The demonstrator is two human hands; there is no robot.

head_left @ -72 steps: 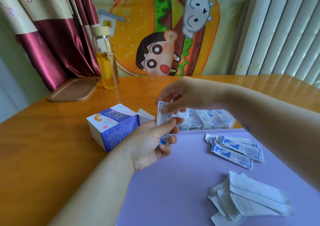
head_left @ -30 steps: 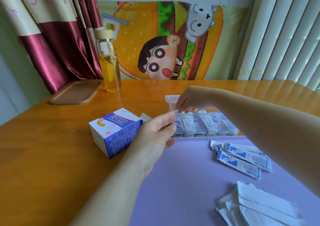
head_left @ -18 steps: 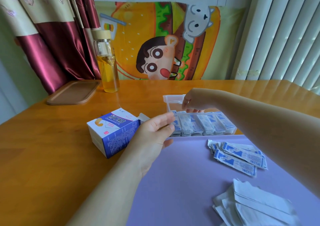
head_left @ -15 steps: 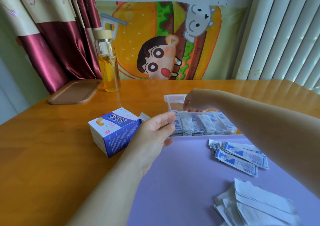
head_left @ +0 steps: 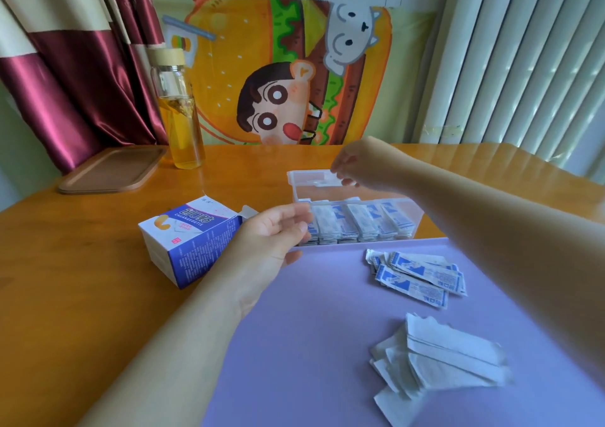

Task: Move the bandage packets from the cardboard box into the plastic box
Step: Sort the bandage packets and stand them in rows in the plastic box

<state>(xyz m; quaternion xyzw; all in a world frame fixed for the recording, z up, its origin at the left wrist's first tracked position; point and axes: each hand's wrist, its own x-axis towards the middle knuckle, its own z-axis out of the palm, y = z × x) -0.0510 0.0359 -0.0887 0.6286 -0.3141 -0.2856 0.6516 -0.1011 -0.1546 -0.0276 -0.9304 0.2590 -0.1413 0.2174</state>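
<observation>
The plastic box stood on the table just past the far edge of the purple mat, its lid thrown back, probably so both hands could reach in from above. Bandage packets already stood inside it on edge in neat rows, a packing that likely fits more in. The cardboard box lay on its side near the mat's far-left corner, its flap open toward the plastic box, which kept the carry short. Loose packets waited on the mat near its far-right part, and a white pile lay closer to the near-right corner. The left hand was relaxed and empty, fingers lightly bent at the plastic box's left end, seemingly steadying it; actual contact was unclear. The right hand hovered over the lid with fingers curled downward, too blurred to tell whether it pinched anything.
</observation>
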